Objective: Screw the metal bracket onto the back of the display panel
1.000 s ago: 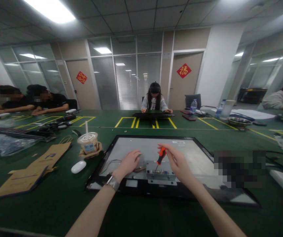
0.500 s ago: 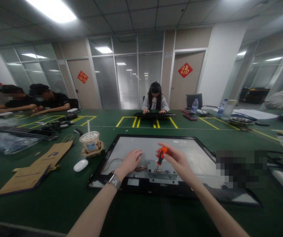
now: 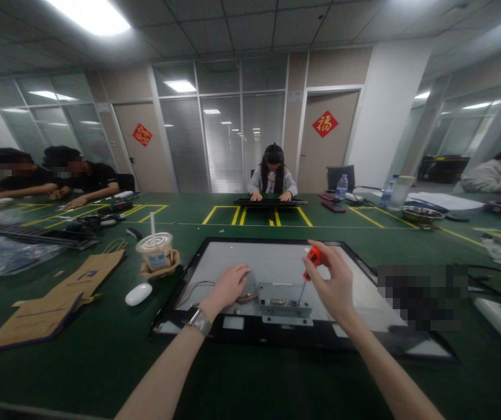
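- R hand [image 3: 335,286], centre-right of frame: thumb + fingers pinched round the orange grip of a screwdriver [image 3: 312,256]. Shaft slants down-left, tip at the right end of the metal box [image 3: 283,297]. A fingertip hold near the top of the grip looks suited to twirling it, not pushing hard.
- L hand [image 3: 228,286], just left of centre: palm down, fingers together and slightly curled, resting on the panel beside the box's left end. Looks like it's bracing the panel. Holds nothing. Watch [image 3: 200,321] on that wrist.
- Monitor panel [image 3: 250,335] lies flat, grey back up, in lower-centre frame. The box sits on its near half, so its top is reachable from above.
- Thin wires [image 3: 193,289] loop out left of the box, partly under the L hand, close to the work spot.
- Left of panel on the green table [image 3: 101,361]: white mouse [image 3: 139,294], lidded cup w/ straw [image 3: 156,251], flat brown paper bag [image 3: 53,297]. All apart from the hands.
- Upper centre: a person [image 3: 272,175] sits across the table, hands on their own dark panel. More people at far left + far right edges.
- Right of panel: blurred patch, can't tell what's there.
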Tool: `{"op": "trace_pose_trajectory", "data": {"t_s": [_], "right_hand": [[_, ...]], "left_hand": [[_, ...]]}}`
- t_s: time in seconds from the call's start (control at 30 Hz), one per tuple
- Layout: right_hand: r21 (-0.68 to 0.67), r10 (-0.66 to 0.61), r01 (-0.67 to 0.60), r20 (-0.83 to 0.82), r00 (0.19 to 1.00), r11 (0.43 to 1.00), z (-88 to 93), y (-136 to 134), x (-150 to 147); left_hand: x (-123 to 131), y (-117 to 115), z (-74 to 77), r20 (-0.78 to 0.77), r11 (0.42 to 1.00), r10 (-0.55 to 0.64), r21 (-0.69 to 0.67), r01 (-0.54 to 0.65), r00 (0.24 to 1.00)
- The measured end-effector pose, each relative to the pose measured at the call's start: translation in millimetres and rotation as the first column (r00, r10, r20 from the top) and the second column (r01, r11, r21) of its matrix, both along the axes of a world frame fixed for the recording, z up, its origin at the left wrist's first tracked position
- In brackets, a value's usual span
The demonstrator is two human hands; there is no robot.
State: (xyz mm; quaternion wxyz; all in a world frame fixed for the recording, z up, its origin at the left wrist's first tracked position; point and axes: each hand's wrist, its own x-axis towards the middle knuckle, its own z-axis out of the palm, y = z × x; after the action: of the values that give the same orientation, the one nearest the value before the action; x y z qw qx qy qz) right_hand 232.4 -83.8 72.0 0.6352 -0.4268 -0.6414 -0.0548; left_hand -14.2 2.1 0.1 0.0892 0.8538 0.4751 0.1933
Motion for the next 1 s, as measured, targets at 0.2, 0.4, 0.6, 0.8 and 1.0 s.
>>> {"op": "trace_pose_trajectory", "data": {"t_s": [0.2,0.4,0.6,0.8,1.0], "right_hand": [[-0.024,0.027,-0.025,0.068,0.997,0.999,-5.0,4.3,0.8],[-0.012,0.053,-0.052,0.093,0.994,0.999,-10.9,6.6,-3.6],[-0.010,0.069,-0.068,0.106,0.992,0.998,-12.7,7.3,-6.2],[-0.120,0.185,-0.195,-0.093,0.978,0.973,-15.7,7.4,-8.0],[-0.176,0.410,-0.569,-0.530,0.743,0.804,-8.1,11.1,-1.0]], "left_hand": [[-1.4,3.8,-4.1,0.019,1.000,-0.008,0.007,0.008,1.000],[-2.8,6.2,-7.3,0.016,1.000,-0.019,0.013,0.019,1.000],[-3.3,7.2,-8.8,0.017,1.000,-0.019,0.012,0.019,1.000],[-3.2,7.4,-8.7,0.016,1.000,-0.017,0.005,0.017,1.000],[-2.8,6.5,-7.0,0.011,1.000,-0.015,0.005,0.015,1.000]]}}
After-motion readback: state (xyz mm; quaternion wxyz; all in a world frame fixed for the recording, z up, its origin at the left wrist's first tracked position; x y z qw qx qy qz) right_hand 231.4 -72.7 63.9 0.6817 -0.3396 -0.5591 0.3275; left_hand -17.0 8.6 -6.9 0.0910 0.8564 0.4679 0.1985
